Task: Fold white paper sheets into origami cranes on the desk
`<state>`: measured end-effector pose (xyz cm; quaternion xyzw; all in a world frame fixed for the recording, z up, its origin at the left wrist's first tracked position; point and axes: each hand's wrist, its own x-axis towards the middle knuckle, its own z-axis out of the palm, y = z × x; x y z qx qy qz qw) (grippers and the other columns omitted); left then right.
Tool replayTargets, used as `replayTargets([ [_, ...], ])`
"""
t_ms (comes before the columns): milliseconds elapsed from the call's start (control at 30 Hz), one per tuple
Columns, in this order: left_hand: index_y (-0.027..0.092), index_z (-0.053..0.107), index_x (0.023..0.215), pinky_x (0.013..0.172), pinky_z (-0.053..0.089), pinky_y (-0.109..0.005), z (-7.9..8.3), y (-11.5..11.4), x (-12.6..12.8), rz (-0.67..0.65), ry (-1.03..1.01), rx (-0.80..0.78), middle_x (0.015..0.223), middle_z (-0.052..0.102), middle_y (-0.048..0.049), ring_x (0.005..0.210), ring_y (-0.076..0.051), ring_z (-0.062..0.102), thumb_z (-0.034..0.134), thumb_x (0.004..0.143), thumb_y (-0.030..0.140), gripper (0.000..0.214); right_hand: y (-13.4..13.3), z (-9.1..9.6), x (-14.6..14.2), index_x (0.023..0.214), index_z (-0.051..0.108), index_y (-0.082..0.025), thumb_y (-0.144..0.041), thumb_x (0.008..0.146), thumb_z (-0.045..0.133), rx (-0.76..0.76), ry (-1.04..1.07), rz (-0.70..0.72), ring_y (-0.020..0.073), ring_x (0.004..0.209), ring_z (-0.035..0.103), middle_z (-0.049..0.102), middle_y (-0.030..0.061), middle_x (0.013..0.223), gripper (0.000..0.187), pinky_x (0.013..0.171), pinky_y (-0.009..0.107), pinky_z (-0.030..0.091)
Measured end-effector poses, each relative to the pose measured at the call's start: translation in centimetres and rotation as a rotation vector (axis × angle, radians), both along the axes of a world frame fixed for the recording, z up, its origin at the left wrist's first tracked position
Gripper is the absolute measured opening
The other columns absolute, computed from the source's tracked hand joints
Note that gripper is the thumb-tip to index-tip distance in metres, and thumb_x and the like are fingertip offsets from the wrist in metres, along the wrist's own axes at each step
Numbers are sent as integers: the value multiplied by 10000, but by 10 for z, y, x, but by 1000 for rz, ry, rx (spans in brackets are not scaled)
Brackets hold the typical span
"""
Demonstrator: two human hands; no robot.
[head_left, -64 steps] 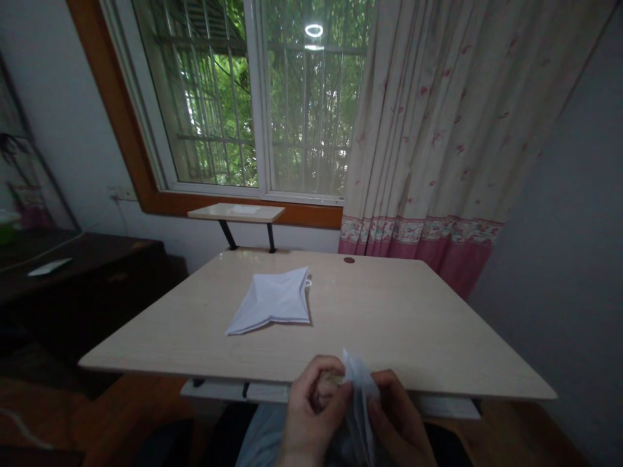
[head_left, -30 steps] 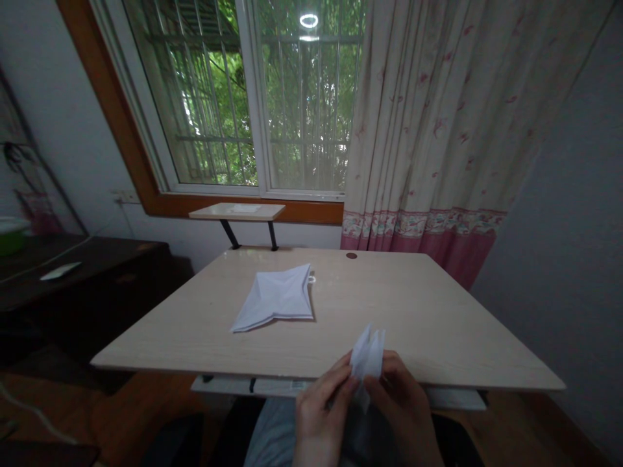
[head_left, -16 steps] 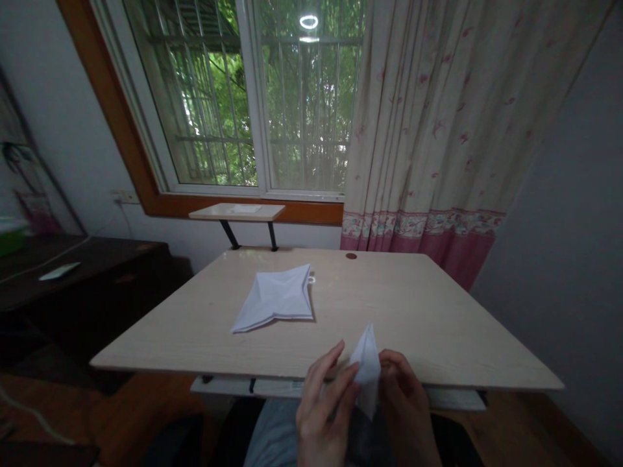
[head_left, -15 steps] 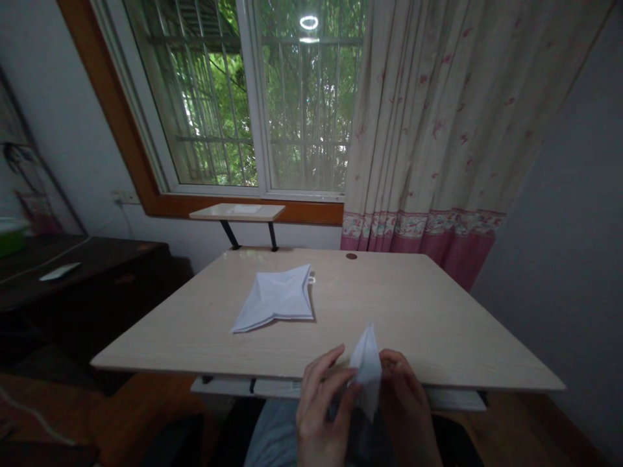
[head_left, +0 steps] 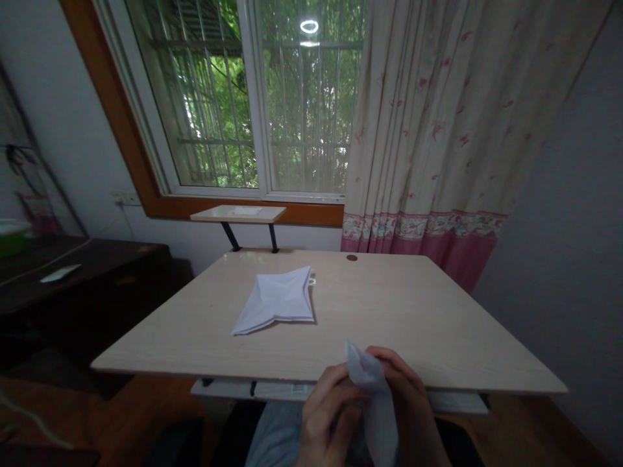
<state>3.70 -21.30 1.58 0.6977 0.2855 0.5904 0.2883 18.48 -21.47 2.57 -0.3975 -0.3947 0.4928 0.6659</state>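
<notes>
My left hand (head_left: 331, 415) and my right hand (head_left: 411, 408) are close together at the near edge of the pale wooden table (head_left: 389, 311), above my lap. Both are closed on a small folded piece of white paper (head_left: 372, 395) that stands between them, its pointed top just over the table edge and its lower part hanging down between my palms. Farther out on the table, left of centre, a larger folded white paper (head_left: 277, 301) lies flat with pointed corners.
A small brown disc (head_left: 351, 257) lies near the table's far edge. A little shelf (head_left: 237, 213) sits under the barred window. A curtain (head_left: 438, 130) hangs at the right. A dark cabinet (head_left: 73, 266) with a white object stands to the left.
The small folded paper has tipped lower and toward me. My fingers have closed tighter round it; the left fingers were stretched out half a second ago and are now curled.
</notes>
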Motion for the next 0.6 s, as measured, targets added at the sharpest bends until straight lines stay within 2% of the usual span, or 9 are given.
replayTargets([
  [67, 245, 729, 941, 849, 553, -291, 4, 3, -1, 19, 46, 64, 1057, 722, -68, 964, -219, 694, 638, 886, 248, 106, -1, -3, 3, 895, 773, -217, -498, 730, 726, -9, -15, 57, 277, 826, 684, 751, 87, 925, 330, 711, 355, 550],
  [133, 247, 700, 992, 866, 549, -280, 6, 5, -1, 89, 47, 97, 1073, 714, -55, 987, -206, 690, 666, 835, 136, 195, -2, -11, 6, 937, 773, -232, -543, 730, 718, 7, -127, 50, 287, 889, 682, 752, 87, 968, 377, 766, 372, 549],
  [200, 242, 689, 1009, 880, 549, -293, 4, 8, 1, 149, 31, 72, 1087, 706, -58, 1006, -211, 684, 682, 800, 109, 248, -4, -16, 7, 981, 763, -243, -577, 749, 698, 30, -301, 8, 281, 935, 673, 746, 83, 1014, 412, 809, 371, 542],
  [300, 219, 692, 967, 829, 569, -293, -2, 10, 5, 175, -57, -60, 1074, 709, -74, 971, -219, 695, 707, 799, 176, 175, -8, -12, 5, 927, 754, -226, -561, 797, 665, 37, -540, 18, 248, 810, 679, 746, 67, 887, 370, 747, 337, 547],
  [367, 208, 671, 1013, 755, 582, -270, -6, 10, 8, 164, -199, -201, 1037, 725, -81, 893, -210, 715, 742, 800, 280, 236, -8, -3, 2, 882, 738, -218, -542, 822, 642, 55, -608, -17, 219, 706, 663, 726, 51, 784, 343, 666, 302, 542],
  [467, 195, 616, 1128, 727, 578, -260, -5, 8, 13, 125, -400, -384, 964, 741, -91, 838, -209, 724, 790, 757, 445, 479, -6, 9, -3, 885, 707, -221, -508, 796, 684, 75, -573, -155, 203, 662, 663, 711, 41, 743, 301, 610, 270, 537],
  [533, 174, 643, 1064, 725, 572, -259, -2, 7, 14, 74, -447, -443, 927, 739, -103, 829, -218, 723, 795, 729, 522, 507, -4, 11, -5, 896, 684, -223, -490, 771, 718, 56, -500, -211, 212, 681, 684, 720, 49, 760, 297, 625, 276, 553],
  [600, 159, 680, 957, 717, 567, -254, 1, 7, 14, 29, -451, -467, 920, 734, -112, 819, -224, 719, 794, 710, 559, 484, -3, 10, -5, 913, 676, -221, -484, 775, 719, 36, -444, -196, 230, 733, 706, 737, 71, 811, 300, 669, 296, 569],
])
